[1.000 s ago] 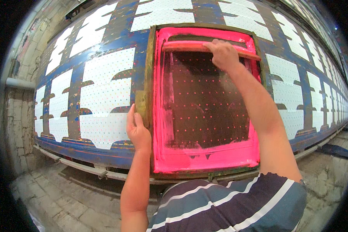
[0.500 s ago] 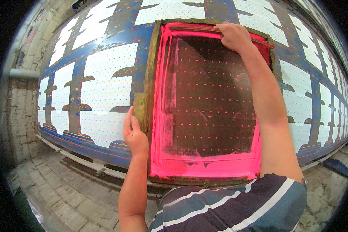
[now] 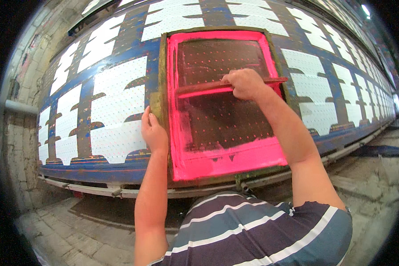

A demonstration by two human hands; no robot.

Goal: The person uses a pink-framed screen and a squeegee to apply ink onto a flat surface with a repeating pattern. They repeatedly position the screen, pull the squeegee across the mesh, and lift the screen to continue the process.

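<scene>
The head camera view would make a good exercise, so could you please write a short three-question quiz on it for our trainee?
1. How does the reddish bar in the right hand run over the frame?
a) from the near side to the far side
b) crosswise, from left to right
c) along the near edge

2. True or false: the left hand also grips the bar.

3. Fill in the colour: the coating along the frame's near side is bright ____.

Key:
1. b
2. False; it is at the frame's left side.
3. pink
</scene>
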